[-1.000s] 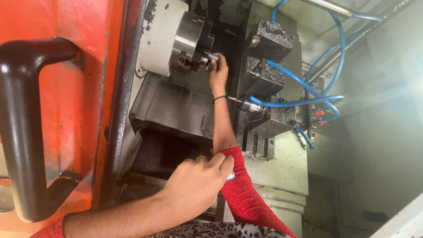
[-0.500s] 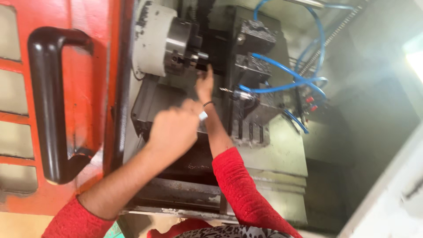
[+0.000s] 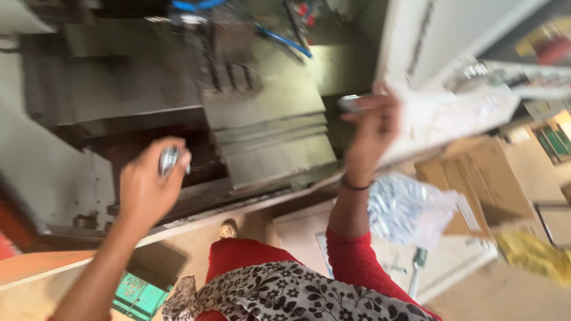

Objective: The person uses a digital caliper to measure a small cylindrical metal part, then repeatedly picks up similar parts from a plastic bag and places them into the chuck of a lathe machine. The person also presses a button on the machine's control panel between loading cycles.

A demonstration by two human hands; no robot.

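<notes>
Two metal parts are in my hands, one each. My left hand, at centre left of the frame, is closed round a short shiny cylinder whose end pokes out above my fingers. My right hand, raised at centre right, pinches a second metal piece between fingertips and thumb; it is blurred, so I cannot tell its shape. Behind both hands, across the upper left, stands the grey machine, with blue hoses at the top. Just beside my right forearm lies a clear bag of small bright bits, resting by cardboard boxes at right. A green crate sits at the lower left.
</notes>
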